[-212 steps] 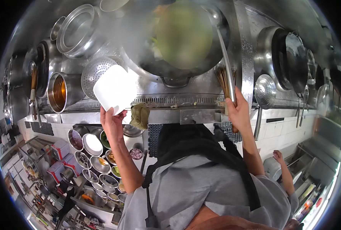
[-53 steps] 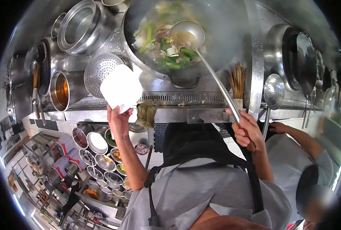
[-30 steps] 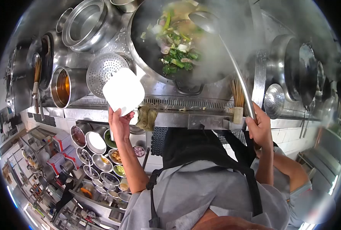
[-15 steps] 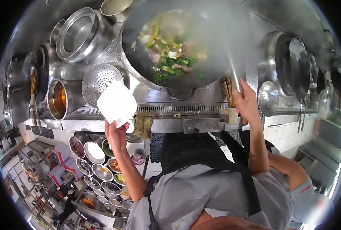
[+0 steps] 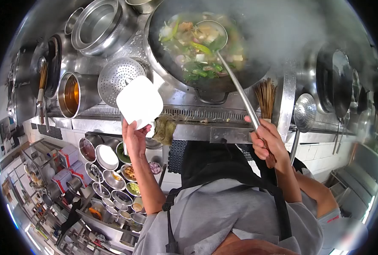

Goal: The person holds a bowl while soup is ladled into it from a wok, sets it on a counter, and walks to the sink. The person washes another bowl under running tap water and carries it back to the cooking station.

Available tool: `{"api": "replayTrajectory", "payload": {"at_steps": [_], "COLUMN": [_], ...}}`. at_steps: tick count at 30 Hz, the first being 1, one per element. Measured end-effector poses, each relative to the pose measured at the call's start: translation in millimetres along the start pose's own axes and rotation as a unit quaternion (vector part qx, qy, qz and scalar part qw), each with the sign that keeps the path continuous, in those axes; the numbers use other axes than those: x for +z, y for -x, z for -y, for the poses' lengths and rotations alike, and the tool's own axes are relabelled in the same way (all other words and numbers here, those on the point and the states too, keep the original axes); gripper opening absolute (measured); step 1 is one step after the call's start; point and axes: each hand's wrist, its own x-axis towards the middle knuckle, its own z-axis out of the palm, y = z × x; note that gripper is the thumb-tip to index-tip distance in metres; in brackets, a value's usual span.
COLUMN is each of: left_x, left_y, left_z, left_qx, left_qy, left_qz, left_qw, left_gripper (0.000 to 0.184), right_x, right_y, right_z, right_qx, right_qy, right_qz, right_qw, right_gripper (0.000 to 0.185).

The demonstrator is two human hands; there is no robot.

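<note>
My left hand [image 5: 134, 138] grips the edge of a square white dish [image 5: 140, 101] and holds it tilted over the stove's front edge. Wrapped round the handle of a long metal ladle [image 5: 240, 89], my right hand [image 5: 269, 142] is left of its own forearm, near the front rail. The ladle's bowl sits in the wok [image 5: 164, 66], among broth, green leaves [image 5: 201, 70], a green pepper strip [image 5: 201, 47] and pale pieces. Steam veils the wok's right side. Beside my right hand stands a bamboo brush [image 5: 265, 97].
A perforated strainer [image 5: 116, 80] and a pot of amber liquid [image 5: 73, 94] lie left of the wok. A green cloth [image 5: 164, 128] rests on the front ledge. Several ingredient bowls stand lower left. Another person's arm [image 5: 318, 195] is at the right; a second strainer [image 5: 304, 112] hangs nearby.
The ladle's bowl, hidden in steam before, now shows in the broth at the wok's middle. My right hand has come lower, toward my body. The dish stays in my left hand; the view has shifted.
</note>
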Motion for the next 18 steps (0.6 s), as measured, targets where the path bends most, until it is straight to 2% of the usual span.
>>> {"api": "replayTrajectory", "payload": {"at_steps": [10,18], "left_x": [7.2,5.0], "left_y": [2.1,6.5], "left_z": [-0.9,-0.2], "left_qx": [0.006,0.001], "left_qy": [0.000,-0.010], "left_qz": [0.018,0.006], "left_qw": [1.000,1.000], "left_gripper": [0.037,0.047], "right_x": [-33.6,-49.4], "right_y": [16.5,17.0], "right_z": [-1.9,1.9], "right_qx": [0.029,0.028], "right_qy": [0.000,-0.055], "right_qz": [0.079,0.109], "right_qw": [0.996,0.992], "right_gripper": [0.049,0.052]}}
